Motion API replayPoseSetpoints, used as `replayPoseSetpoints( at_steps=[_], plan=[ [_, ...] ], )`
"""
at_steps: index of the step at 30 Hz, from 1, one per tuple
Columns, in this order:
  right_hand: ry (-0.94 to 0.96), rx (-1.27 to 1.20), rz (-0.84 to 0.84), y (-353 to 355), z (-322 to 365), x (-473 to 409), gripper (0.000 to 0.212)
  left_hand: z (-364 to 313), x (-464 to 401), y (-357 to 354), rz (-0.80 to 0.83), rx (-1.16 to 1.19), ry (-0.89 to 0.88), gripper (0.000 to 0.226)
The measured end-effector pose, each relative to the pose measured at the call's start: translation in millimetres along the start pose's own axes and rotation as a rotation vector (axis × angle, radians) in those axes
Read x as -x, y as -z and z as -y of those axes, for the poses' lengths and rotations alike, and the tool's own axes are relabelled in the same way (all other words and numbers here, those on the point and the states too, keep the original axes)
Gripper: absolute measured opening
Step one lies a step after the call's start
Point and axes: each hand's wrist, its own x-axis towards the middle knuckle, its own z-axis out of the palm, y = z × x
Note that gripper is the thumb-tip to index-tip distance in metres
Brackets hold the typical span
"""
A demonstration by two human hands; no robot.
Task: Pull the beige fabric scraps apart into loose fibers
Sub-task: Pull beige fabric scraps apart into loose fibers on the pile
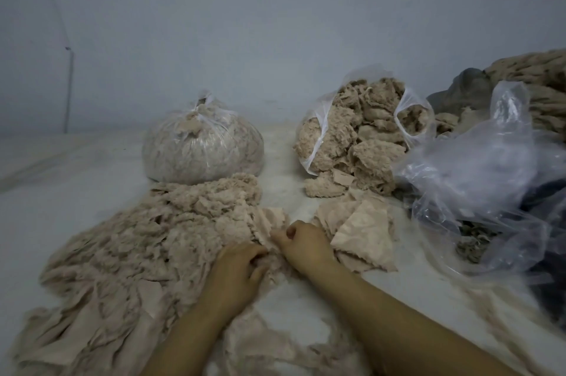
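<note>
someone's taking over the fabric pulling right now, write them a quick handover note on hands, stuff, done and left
Left hand and right hand: both pinch one beige scrap between them, mid-pull.
Pulled fiber pile: spread to the left of the hands.
Flat uncut scraps: small stack right of the right hand.
Tied bag of fibers at the back; open bag spilling shredded pieces beside it.
Done: much already pulled apart, judging by the pile.
Left: the held scrap, the flat stack, and flat pieces at the pile's near edge.

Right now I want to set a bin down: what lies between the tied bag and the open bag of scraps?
In the head view, a bare strip of pale surface separates the tied bag from the open bag; only faint lint shows.
</note>
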Motion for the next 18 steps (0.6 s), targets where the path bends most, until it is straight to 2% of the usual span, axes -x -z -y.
replayPoseSetpoints(
  at_steps=[3,5,7,9,11,13,15,18],
  plan=[
    [0.046,-0.162,-0.038,1,3,-2,0.021,4,5,-3,0.014,0.031,-0.026,0.013],
    [0.120,-0.309,-0.117,6,3,6,0.016,3,5,-2,-0.051,0.104,0.016,0.013],
    [0.168,-0.486,-0.094,12,3,19,0.014,0,2,2,-0.198,0.270,0.135,0.016],
    [0.168,-0.687,-0.018,17,2,33,0.018,-3,-2,7,-0.304,0.564,0.317,0.021],
    [0.112,-0.898,0.033,20,-2,42,0.023,-7,-6,12,-0.261,1.003,0.493,0.026],
    [0.035,-1.109,0.095,19,-4,48,0.027,-14,-6,12,-0.103,1.355,0.645,0.037],
    [-0.037,-1.278,0.178,15,-3,54,0.030,-19,-6,10,-0.037,1.441,0.675,0.043],
    [-0.217,-1.351,0.129,10,-3,55,0.033,-20,-9,9,-0.255,1.423,0.692,0.024]
  ],
)
